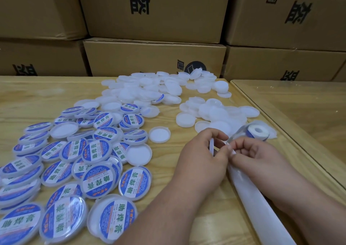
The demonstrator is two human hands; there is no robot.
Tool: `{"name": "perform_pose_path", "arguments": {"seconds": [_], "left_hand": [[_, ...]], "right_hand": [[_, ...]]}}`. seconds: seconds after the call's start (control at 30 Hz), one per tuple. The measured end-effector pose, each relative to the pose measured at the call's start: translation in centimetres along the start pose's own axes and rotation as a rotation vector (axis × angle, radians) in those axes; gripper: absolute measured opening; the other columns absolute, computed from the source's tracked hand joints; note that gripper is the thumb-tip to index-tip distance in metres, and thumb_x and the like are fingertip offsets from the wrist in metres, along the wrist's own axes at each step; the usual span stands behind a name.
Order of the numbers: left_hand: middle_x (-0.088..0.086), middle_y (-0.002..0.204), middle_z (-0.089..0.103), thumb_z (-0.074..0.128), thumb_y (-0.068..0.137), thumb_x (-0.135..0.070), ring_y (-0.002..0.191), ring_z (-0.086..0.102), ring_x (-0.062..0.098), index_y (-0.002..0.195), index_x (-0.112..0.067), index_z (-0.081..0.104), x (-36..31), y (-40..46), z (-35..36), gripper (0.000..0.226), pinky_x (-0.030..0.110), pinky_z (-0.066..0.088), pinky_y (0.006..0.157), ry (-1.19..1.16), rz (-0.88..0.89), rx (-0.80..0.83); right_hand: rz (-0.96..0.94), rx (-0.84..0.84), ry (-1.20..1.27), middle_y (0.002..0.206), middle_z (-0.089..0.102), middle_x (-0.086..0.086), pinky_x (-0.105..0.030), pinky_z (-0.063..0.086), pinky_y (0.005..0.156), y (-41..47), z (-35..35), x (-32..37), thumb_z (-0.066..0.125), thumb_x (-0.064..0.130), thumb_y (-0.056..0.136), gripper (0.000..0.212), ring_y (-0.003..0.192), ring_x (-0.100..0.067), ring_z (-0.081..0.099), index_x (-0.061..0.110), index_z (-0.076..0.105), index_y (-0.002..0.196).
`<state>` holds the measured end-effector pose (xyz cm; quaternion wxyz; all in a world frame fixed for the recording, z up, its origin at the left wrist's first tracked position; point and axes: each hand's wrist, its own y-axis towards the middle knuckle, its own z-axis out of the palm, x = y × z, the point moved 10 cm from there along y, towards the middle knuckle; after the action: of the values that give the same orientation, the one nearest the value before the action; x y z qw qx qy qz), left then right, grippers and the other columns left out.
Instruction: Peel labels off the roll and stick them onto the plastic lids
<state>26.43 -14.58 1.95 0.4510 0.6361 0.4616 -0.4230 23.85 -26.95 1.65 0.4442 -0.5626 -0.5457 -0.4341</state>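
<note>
My left hand (204, 156) grips a white plastic lid (212, 146) on edge, seen from its side. My right hand (250, 151) is right beside it, its fingers curled and pinching the white backing strip (262, 207) where it meets the lid; any label there is hidden by the fingers. The strip runs from the label roll (256, 130) at the right, under my hands, toward the bottom edge. Plain white lids (215, 113) lie heaped behind my hands. Labelled lids (99, 181) with blue and white stickers cover the table's left.
The wooden table (168, 179) meets a second glass-topped table (299, 113) on the right. Stacked cardboard boxes (153, 57) wall off the far edge. Single plain lids (159, 134) lie between the piles.
</note>
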Motion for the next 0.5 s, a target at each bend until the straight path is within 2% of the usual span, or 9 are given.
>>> {"name": "perform_pose_path", "arguments": {"seconds": [0.07, 0.13, 0.2, 0.3, 0.4, 0.5], "left_hand": [[-0.018, 0.089, 0.070, 0.070, 0.092, -0.028, 0.070, 0.063, -0.001, 0.099, -0.036, 0.063, 0.0, 0.0, -0.1, 0.013, 0.011, 0.047, 0.063, 0.002, 0.000, -0.010], [-0.016, 0.088, 0.069, 0.069, 0.093, -0.029, 0.070, 0.062, -0.001, 0.099, -0.037, 0.062, -0.1, 0.0, -0.1, 0.013, 0.014, 0.047, 0.064, 0.010, -0.003, -0.015], [-0.016, 0.088, 0.068, 0.066, 0.094, -0.029, 0.070, 0.061, 0.000, 0.101, -0.039, 0.060, 0.0, 0.0, -0.2, 0.013, 0.018, 0.047, 0.066, 0.018, -0.007, -0.019], [-0.013, 0.085, 0.067, 0.059, 0.096, -0.025, 0.067, 0.060, 0.005, 0.100, -0.042, 0.059, 0.1, -0.1, -0.4, 0.017, 0.023, 0.048, 0.064, -0.001, -0.011, -0.035], [-0.014, 0.081, 0.067, 0.057, 0.096, -0.023, 0.054, 0.053, 0.004, 0.094, -0.042, 0.060, 0.2, -0.1, -0.8, 0.019, 0.018, 0.042, 0.054, -0.068, -0.032, -0.064], [-0.026, 0.079, 0.064, 0.056, 0.095, -0.020, 0.050, 0.052, 0.001, 0.090, -0.038, 0.063, 0.4, -0.1, -1.4, 0.021, 0.013, 0.039, 0.047, -0.131, -0.066, -0.117]], "right_hand": [[-0.007, 0.016, 0.012, 0.095, 0.071, -0.031, -0.043, 0.043, 0.081, 0.0, 0.1, 0.0, 0.068, 0.019, 0.088, 0.008, 0.081, -0.025, 0.060, 0.020, 0.075, 0.087], [-0.017, 0.013, 0.021, 0.086, 0.072, -0.026, -0.043, 0.043, 0.080, 0.1, -0.2, -0.1, 0.066, 0.010, 0.094, 0.015, 0.078, -0.025, 0.059, 0.020, 0.075, 0.088], [-0.013, -0.017, 0.020, 0.076, 0.059, -0.019, -0.042, 0.038, 0.076, 0.2, -0.6, -0.4, 0.065, 0.008, 0.091, 0.014, 0.076, -0.026, 0.050, 0.019, 0.073, 0.093], [-0.012, -0.070, 0.036, 0.077, 0.051, -0.011, -0.042, 0.033, 0.074, 0.3, -1.2, -0.4, 0.063, 0.007, 0.084, 0.021, 0.076, -0.026, 0.044, 0.021, 0.071, 0.098], [-0.017, -0.090, 0.042, 0.078, 0.050, -0.011, -0.043, 0.031, 0.073, 0.1, -1.3, 0.1, 0.058, 0.012, 0.075, 0.029, 0.076, -0.026, 0.041, 0.024, 0.070, 0.098], [-0.014, -0.100, 0.027, 0.073, 0.046, -0.009, -0.039, 0.032, 0.070, 0.0, -1.6, 0.3, 0.054, 0.000, 0.084, 0.031, 0.071, -0.024, 0.040, 0.025, 0.071, 0.094]]}}
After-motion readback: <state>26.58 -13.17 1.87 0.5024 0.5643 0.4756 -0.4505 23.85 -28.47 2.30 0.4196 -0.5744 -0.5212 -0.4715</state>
